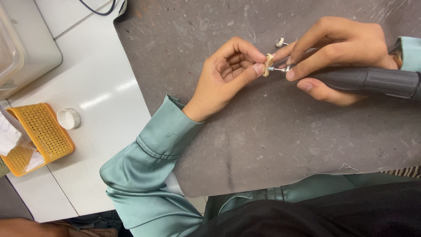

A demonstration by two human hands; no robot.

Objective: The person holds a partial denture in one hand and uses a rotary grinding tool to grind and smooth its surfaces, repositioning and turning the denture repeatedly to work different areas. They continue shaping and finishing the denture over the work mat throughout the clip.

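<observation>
My left hand (226, 77) pinches a small beige dental piece (268, 64) between thumb and forefinger, above a dark grey work mat (272, 140). My right hand (335, 57) grips a black rotary handpiece (372, 81) like a pen. Its thin metal tip (277, 69) touches the beige piece. A small white polishing bit (280, 42) lies on the mat just beyond my fingers. Both sleeves are pale green satin.
A white tabletop (101, 87) lies left of the mat. On it sit a white bottle cap (69, 118), an orange perforated tray (37, 136) with paper, and a white box (22, 44). A black cable (98, 8) runs along the top.
</observation>
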